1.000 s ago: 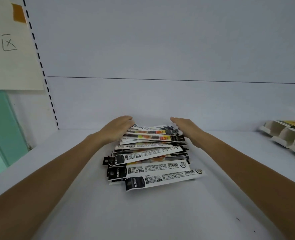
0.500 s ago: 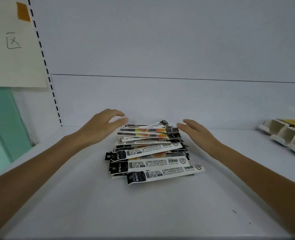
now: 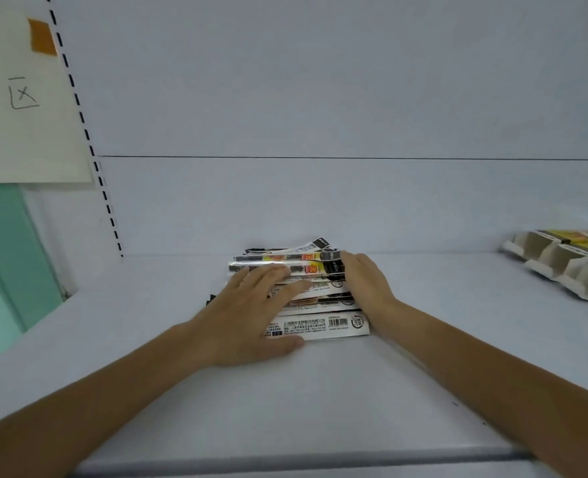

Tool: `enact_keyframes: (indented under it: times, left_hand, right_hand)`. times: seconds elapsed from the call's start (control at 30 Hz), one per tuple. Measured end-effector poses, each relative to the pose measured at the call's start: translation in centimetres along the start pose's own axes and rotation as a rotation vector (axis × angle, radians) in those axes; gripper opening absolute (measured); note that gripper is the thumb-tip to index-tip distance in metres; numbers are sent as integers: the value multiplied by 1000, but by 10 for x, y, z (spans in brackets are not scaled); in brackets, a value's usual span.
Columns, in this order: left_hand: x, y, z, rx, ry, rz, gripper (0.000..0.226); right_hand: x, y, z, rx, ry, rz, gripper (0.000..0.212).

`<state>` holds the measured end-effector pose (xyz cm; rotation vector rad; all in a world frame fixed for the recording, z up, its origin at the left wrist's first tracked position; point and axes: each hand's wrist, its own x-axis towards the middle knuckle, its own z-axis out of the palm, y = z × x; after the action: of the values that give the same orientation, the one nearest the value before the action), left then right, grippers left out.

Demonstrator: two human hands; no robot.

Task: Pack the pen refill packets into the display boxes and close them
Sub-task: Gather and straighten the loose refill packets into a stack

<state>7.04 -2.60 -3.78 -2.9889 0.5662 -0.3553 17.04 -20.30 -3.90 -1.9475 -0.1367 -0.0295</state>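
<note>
Packets stacked mid-shelf. Left hand flat on top, fingers spread. Right hand flat against the right ends, gripping nothing. Likely light, slick, floppy and slide-prone, so clamp the stack by both ends.

Shop: slotted shelving, display boxes

Packets left of boxes

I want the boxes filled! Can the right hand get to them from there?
Probably yes. The right hand rests against the packets' right side, and only bare shelf lies between it and the boxes, off to its right.
</note>
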Motion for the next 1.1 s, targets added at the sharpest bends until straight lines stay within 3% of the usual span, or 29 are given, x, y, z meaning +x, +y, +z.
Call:
enact_keyframes:
  times: [0.13, 0.23, 0.5, 0.63, 0.8, 0.87, 0.97, 1.03, 1.1]
  left_hand:
    - [2, 2, -5, 42, 62, -43, 87]
    - [6, 2, -8, 68, -19, -91, 97]
    - [2, -21, -6, -26, -79, -113, 91]
    - [-1, -37, -6, 5, -96, -101, 88]
    - [-4, -43, -5, 19, -86, -109, 99]
    - [-4, -42, -5, 4, -61, -93, 100]
    - [-6, -44, -11, -186, 68, -146, 95]
    - [-6, -51, -17, -396, 263, -305, 85]
    - [-8, -58, -23, -588, 339, -510, 64]
  right_hand:
    - [19, -9, -11, -102, 15, 21, 53]
    - [35, -18, -9, -62, -56, 20, 57]
    - [55, -20, 27, -157, -154, 6, 36]
    - [58, -24, 38, -136, -118, 26, 29]
    - [51, -26, 46, -93, -172, 17, 29]
    - [49, -28, 35, -20, -181, -16, 42]
    - [45, -26, 5, 72, -62, -54, 55]
    - [39, -18, -10, 151, 23, -24, 53]
    - [29, -9, -13, 164, 49, 1, 52]
